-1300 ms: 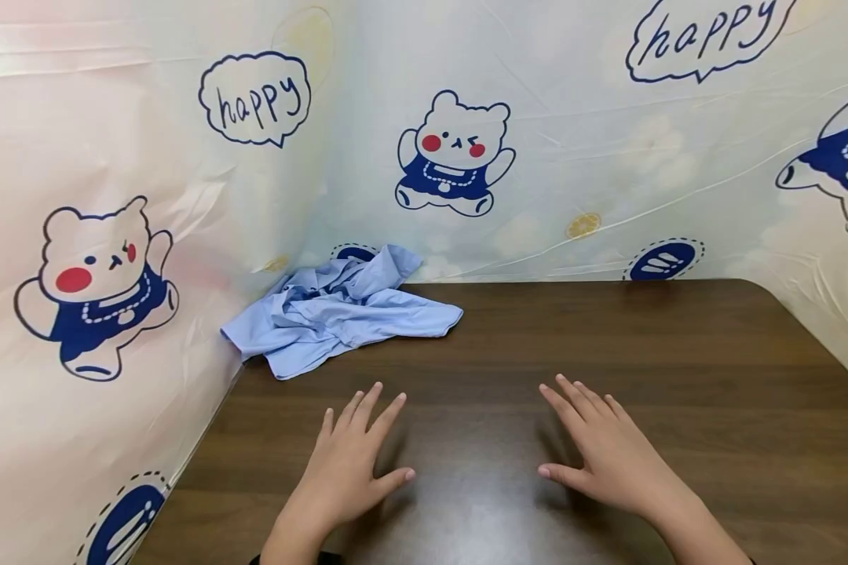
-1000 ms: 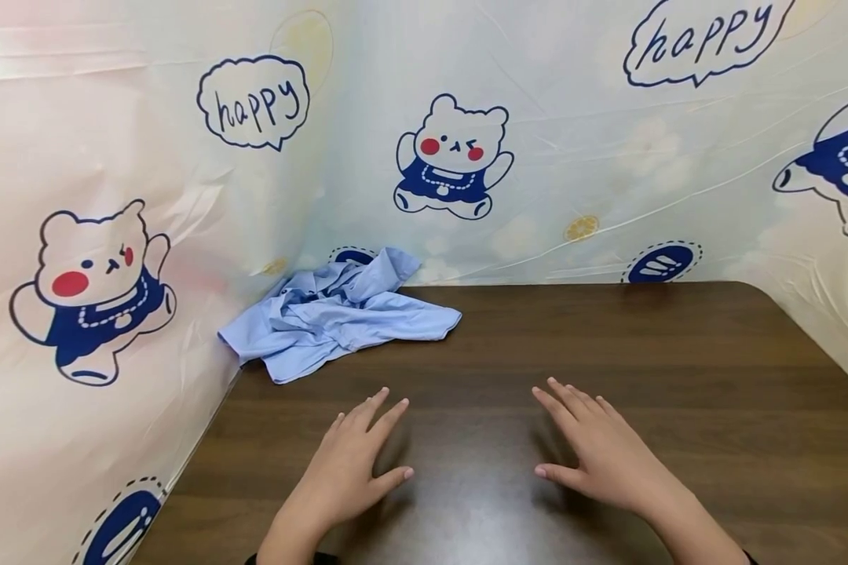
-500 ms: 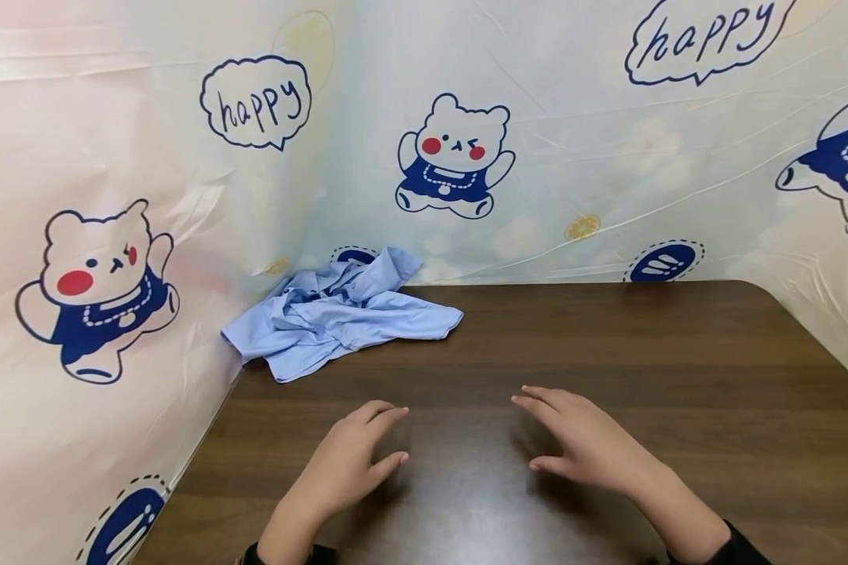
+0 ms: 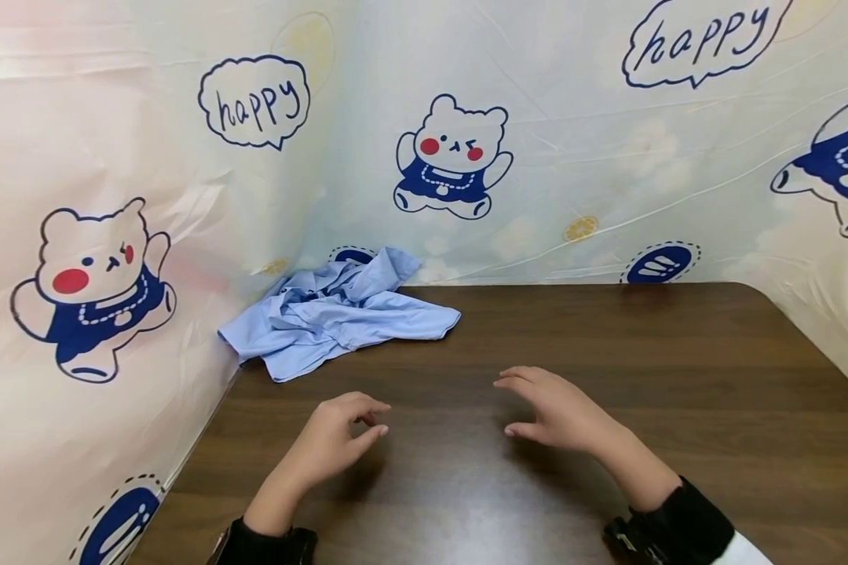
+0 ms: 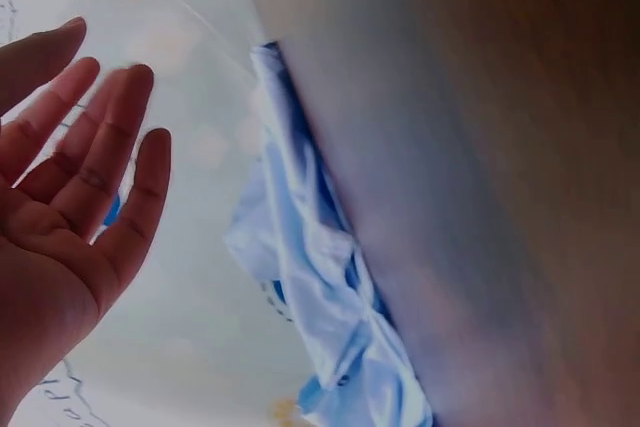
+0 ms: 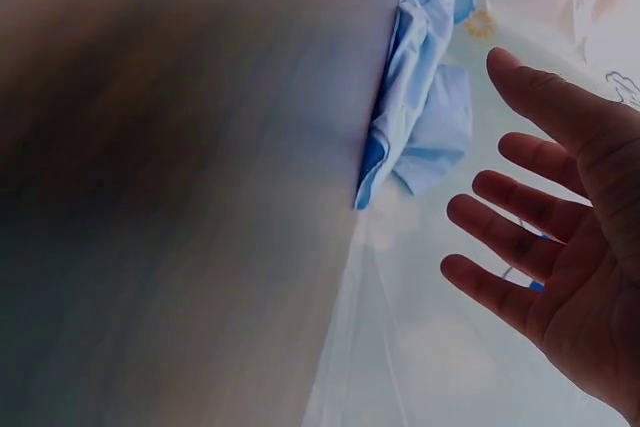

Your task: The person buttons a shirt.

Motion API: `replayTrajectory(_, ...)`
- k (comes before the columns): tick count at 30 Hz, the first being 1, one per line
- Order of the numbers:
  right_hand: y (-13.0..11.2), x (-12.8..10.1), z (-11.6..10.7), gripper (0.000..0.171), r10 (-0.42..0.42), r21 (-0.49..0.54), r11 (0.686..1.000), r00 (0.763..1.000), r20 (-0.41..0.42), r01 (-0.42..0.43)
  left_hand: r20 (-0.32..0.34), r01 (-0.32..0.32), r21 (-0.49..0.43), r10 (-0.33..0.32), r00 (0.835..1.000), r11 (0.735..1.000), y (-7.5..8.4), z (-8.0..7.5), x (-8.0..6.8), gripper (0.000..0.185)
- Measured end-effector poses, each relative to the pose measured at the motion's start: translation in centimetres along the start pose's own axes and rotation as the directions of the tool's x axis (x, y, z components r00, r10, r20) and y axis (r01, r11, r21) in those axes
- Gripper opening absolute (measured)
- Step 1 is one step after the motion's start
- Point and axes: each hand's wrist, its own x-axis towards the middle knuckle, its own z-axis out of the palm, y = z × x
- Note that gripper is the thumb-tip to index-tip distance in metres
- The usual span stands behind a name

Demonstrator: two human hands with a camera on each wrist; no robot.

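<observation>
A crumpled light-blue cloth garment [image 4: 339,314] lies at the back left of the dark wooden table [image 4: 608,345], against the curtain; its folds hide what kind it is. My left hand [image 4: 332,439] hovers in front of it, apart from it, fingers loosely bent and holding nothing. To the right, my right hand [image 4: 558,408] is held above the table with relaxed fingers and nothing in them. Both wrist views show the garment beyond the spread fingers of the left hand [image 5: 80,187] and the right hand [image 6: 570,217].
A printed curtain [image 4: 551,157] with cartoon bears and "happy" bubbles encloses the table's back and both sides. The table's left edge runs close along it. Dark sleeve cuffs [image 4: 685,518] cover both wrists.
Both hands have risen off their earlier spots, the right one moving left and forward, and more of the cuffs shows. The left fingers are more bent. The garment has stayed put.
</observation>
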Motion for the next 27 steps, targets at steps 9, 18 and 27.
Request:
replayTrajectory(9,-0.1,4.3,1.2,0.052,-0.018,0.040,0.999,0.999,0.038,0.017,0.014,0.098,-0.046,-0.097,0.995,0.994,-3.1,-0.1,1.5,0.018)
replayTrajectory(18,0.8,7.7,3.0,0.049,0.019,0.096,0.995,0.993,0.114,-0.030,0.017,0.207,-0.100,-0.206,0.978,0.973,-6.1,-0.9,2.7,0.017)
replayTrajectory(27,1.3,11.4,4.7,0.047,0.008,0.037,0.999,0.989,0.149,-0.014,0.025,0.280,-0.035,-0.279,0.960,0.959,-9.6,-3.5,3.8,0.017)
